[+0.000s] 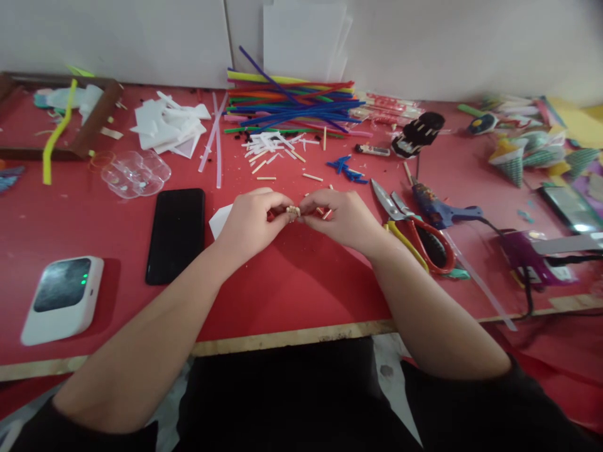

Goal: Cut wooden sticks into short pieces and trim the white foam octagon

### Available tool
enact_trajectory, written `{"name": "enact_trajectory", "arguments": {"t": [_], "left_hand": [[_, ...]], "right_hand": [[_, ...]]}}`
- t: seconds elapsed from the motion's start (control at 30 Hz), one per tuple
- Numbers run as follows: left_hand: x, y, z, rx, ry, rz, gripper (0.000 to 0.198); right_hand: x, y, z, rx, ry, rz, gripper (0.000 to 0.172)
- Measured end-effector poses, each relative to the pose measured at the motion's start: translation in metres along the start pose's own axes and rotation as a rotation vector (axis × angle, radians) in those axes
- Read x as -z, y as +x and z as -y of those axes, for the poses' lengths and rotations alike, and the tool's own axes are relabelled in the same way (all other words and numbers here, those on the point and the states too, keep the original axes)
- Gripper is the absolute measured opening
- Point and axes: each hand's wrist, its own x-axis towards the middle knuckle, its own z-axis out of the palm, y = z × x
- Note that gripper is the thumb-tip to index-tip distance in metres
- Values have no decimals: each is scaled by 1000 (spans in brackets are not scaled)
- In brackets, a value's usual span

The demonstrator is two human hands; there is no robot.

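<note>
Pinched between my two hands, over the middle of the red table, is a small bundle of short cream-coloured sticks [293,211], seen end on. My left hand [252,216] grips it from the left with thumb and fingers. From the other side my right hand [342,216] closes on the same bundle. A piece of white paper [219,221] lies partly under my left hand. Just beyond my hands are loose cream sticks [313,177], a heap of white stick pieces [268,144] and short blue pieces [346,168].
Right of my hands lie red-handled scissors [421,242] and a blue glue gun [443,207] with its cord. On the left are a black phone [176,235] and a white device [63,298]. Coloured pipe cleaners [292,103] are piled at the back, near white scraps [169,122].
</note>
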Motion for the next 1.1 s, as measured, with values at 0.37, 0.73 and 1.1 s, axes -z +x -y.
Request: {"name": "enact_trajectory", "arguments": {"t": [0.37,0.73,1.1], "left_hand": [[-1,0,2,6,-13,-15,9],[-2,-1,2,42,-13,-36,8],[0,-2,-2,69,-97,-18,5]], "right_hand": [[-9,3,-4,141,-140,8,17],[-13,6,-7,131,-86,53,22],[-22,8,-13,181,-100,-10,21]]}}
